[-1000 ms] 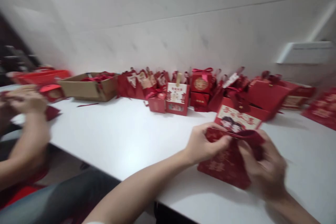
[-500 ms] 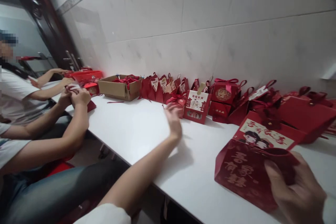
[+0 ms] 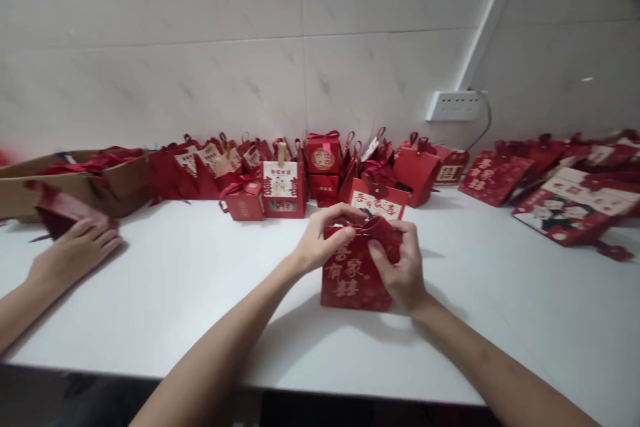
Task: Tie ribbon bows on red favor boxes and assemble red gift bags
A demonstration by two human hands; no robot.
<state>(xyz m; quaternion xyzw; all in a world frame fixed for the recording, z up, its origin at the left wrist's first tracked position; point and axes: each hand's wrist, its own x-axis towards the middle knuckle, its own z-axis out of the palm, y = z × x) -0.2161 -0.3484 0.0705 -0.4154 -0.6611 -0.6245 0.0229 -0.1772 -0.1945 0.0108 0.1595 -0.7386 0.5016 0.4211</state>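
A dark red gift box [image 3: 356, 280] with gold characters stands upright on the white table in front of me. My left hand [image 3: 327, 237] pinches the left side of its folded top. On the right side of the same top, my right hand [image 3: 403, 263] grips with thumb and fingers. Just behind it is another red box [image 3: 383, 197] with a cream label, partly hidden by my hands and the held box.
Several red gift boxes [image 3: 187, 170] line the wall behind. A cardboard box [image 3: 135, 193] with red ribbons is at the left, near another person's hand [image 3: 75, 253] on a red box. More boxes [image 3: 495, 177] lie right. A power strip [image 3: 455, 107] is on the wall.
The view has turned right. My left hand, raised and empty before, now holds the dark red box's top together with my right hand. Another person's hand has come to the left of the table.
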